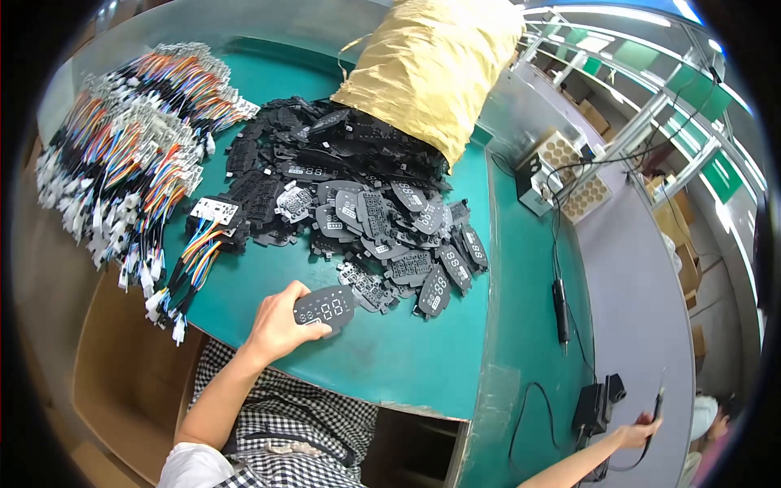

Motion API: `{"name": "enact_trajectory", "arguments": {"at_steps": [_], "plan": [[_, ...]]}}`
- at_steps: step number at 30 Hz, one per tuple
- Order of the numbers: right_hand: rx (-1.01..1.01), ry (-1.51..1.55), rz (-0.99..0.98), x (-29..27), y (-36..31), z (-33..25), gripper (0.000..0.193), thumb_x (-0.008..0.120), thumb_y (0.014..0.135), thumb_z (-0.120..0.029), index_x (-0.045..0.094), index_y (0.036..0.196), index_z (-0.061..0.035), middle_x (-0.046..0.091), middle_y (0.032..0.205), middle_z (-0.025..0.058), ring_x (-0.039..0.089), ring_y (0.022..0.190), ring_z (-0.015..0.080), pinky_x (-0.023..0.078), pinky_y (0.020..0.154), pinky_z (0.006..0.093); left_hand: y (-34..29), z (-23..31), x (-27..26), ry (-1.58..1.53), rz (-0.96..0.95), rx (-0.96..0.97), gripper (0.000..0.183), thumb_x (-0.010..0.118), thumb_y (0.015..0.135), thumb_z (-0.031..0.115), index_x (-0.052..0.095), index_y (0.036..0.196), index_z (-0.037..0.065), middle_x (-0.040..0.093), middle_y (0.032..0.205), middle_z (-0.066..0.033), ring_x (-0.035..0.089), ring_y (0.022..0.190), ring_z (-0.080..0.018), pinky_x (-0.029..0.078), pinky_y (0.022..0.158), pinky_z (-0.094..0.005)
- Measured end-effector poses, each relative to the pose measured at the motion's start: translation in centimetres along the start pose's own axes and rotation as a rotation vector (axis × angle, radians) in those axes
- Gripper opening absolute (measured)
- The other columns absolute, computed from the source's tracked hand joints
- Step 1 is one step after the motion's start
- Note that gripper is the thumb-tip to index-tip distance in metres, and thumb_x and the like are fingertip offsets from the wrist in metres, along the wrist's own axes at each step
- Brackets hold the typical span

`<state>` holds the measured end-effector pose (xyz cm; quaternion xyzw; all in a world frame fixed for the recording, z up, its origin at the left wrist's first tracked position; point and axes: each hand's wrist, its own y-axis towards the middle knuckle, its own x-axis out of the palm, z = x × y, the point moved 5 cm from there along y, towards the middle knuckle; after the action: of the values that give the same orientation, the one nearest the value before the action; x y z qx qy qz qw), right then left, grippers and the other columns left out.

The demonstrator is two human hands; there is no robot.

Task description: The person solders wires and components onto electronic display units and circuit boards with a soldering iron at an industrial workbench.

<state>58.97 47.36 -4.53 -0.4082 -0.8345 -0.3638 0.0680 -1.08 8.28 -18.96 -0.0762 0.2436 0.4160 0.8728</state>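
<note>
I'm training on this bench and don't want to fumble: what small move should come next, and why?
Probably bring the right hand's pen-shaped corded tool toward the black display panel: the left hand holds that panel, while the tool is far to its right.

One yellow sack (pixel 435 69). Black display panels: one (pixel 325 307) is sitting in the left grip (pixel 275 327); the heap (pixel 370 215) is overlapping too much for a count. Wired boards: one (pixel 215 211) is lying by the panel heap; the massed bundle (pixel 134 154) is running past counting. One pen-shaped tool (pixel 656 413) is resting in the right grip (pixel 638 434). One black cylindrical tool (pixel 561 313) is lying on the side surface (pixel 517 317). Two round-holed trays (pixel 587 198) are showing.
</note>
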Motion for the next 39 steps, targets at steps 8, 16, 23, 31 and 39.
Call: {"name": "enact_trajectory", "arguments": {"at_steps": [8,16,23,31,39], "plan": [[0.469,0.638,-0.891,11.9,-21.7,-11.5,0.056,0.045,0.091,-0.041,0.039,0.130,-0.0015,0.062,0.097,0.0142,0.062,0.088,0.0218,0.051,0.081,0.0279,-2.8,0.9,-0.7,0.603,0.177,0.665,0.026,0.060,0.068,0.009,0.065,0.093,0.015,0.058,0.085,-0.0010,0.055,0.073,-0.0183,0.040,0.057,-0.0313],[0.626,0.534,-1.246,12.7,-45.4,-13.5,0.022,0.064,0.074,-0.007,0.047,0.087,-0.0065,0.048,0.083,0.0027,0.044,0.062,0.0075,0.036,0.056,0.0189,-3.5,-0.7,-2.2,0.416,0.107,0.577,0.036,0.072,0.065,0.021,0.064,0.097,0.008,0.059,0.103,-0.0021,0.051,0.088,-0.0224,0.041,0.072,-0.0341],[0.815,0.516,-1.417,13.9,-51.8,-12.9,0.017,0.061,0.077,-0.008,0.056,0.091,0.0017,0.055,0.070,0.0043,0.046,0.058,0.0084,0.036,0.052,0.0211,-1.8,-1.8,-1.5,0.325,0.052,0.461,0.031,0.071,0.065,0.012,0.064,0.093,0.002,0.062,0.101,-0.0073,0.051,0.090,-0.0263,0.042,0.078,-0.0359],[0.805,0.458,-1.499,12.9,-52.9,-12.1,0.020,0.067,0.074,-0.010,0.056,0.088,0.0000,0.054,0.070,0.0029,0.048,0.060,0.0086,0.039,0.054,0.0206,-1.8,-2.3,-1.9,0.191,0.007,0.402,0.036,0.073,0.062,0.008,0.063,0.094,-0.002,0.060,0.101,-0.0106,0.052,0.086,-0.0274,0.046,0.075,-0.0352],[0.755,0.315,-1.592,12.4,-53.3,-12.8,0.017,0.066,0.069,-0.008,0.051,0.076,-0.0047,0.051,0.065,-0.0023,0.042,0.057,0.0028,0.032,0.050,0.0181,-1.6,-2.6,-1.7,0.183,0.024,0.402,0.039,0.074,0.058,0.007,0.062,0.094,-0.003,0.060,0.100,-0.0109,0.052,0.084,-0.0277,0.046,0.072,-0.0353]]}}
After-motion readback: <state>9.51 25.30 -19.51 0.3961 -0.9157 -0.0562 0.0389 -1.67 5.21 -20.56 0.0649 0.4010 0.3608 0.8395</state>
